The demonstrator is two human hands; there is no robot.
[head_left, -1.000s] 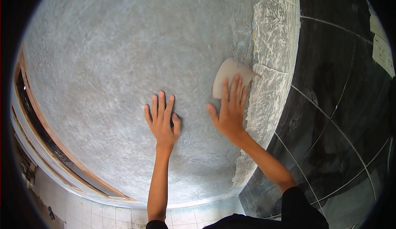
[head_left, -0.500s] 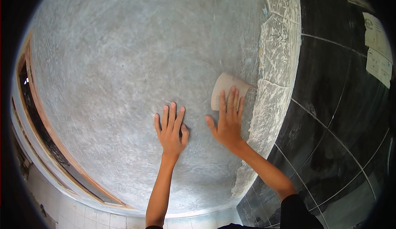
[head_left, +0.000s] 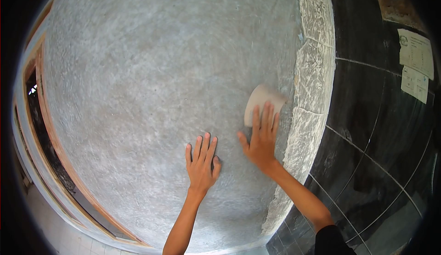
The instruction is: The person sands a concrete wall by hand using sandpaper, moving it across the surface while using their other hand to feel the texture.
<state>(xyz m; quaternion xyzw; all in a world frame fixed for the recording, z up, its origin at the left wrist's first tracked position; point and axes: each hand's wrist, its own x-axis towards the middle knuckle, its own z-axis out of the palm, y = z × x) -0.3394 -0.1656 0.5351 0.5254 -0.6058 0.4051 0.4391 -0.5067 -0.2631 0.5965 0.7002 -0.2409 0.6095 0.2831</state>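
Observation:
My right hand (head_left: 262,147) holds a beige sheet of sandpaper (head_left: 251,105) against the grey plastered wall (head_left: 138,117), its fingers stretched over the sheet and the thumb out to the side. The far edge of the sandpaper is blurred. To the left and slightly lower, my left hand (head_left: 201,165) lies flat on the bare plaster with its fingers spread and nothing in it.
A rough whitish strip (head_left: 314,80) runs down the wall's right edge. Beyond it stand black tiles (head_left: 358,99) bearing torn paper labels (head_left: 415,55). A wooden window frame (head_left: 50,121) curves along the left, with floor tiles (head_left: 69,232) below.
The view has shifted, so the wall sits lower in it. Against the wall, my right hand and the sandpaper have slid upward. My left hand has shifted a little to the right.

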